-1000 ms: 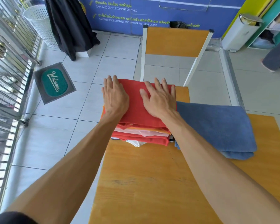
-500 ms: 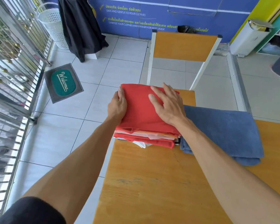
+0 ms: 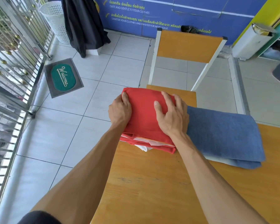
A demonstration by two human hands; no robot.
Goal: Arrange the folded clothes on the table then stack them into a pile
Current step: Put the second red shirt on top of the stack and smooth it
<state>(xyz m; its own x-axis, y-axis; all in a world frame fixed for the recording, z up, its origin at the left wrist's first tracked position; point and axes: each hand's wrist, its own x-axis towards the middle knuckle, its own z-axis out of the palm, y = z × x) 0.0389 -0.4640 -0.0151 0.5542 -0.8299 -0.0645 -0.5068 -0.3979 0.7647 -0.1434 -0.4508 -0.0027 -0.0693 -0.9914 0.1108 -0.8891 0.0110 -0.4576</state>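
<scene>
A pile of folded clothes (image 3: 144, 117), red on top with orange, white and red layers below, sits at the far left corner of the wooden table (image 3: 152, 183). My left hand (image 3: 120, 109) grips the pile's left edge, thumb on top and fingers curled down its side. On the right part of the top lies my right hand (image 3: 171, 113), fingers spread and slightly bent, pressing down. A folded blue towel (image 3: 223, 135) lies on the table right beside the pile, touching it.
A wooden chair (image 3: 189, 46) with a white frame stands just beyond the table. A welcome mat (image 3: 63, 77), a white basket (image 3: 55, 18) and a hanging black garment (image 3: 82, 21) are on the left. A metal railing (image 3: 11, 62) runs along the left side.
My left hand slid off the top of the pile to its left edge and curled round it. My right hand shifted toward the right side of the top.
</scene>
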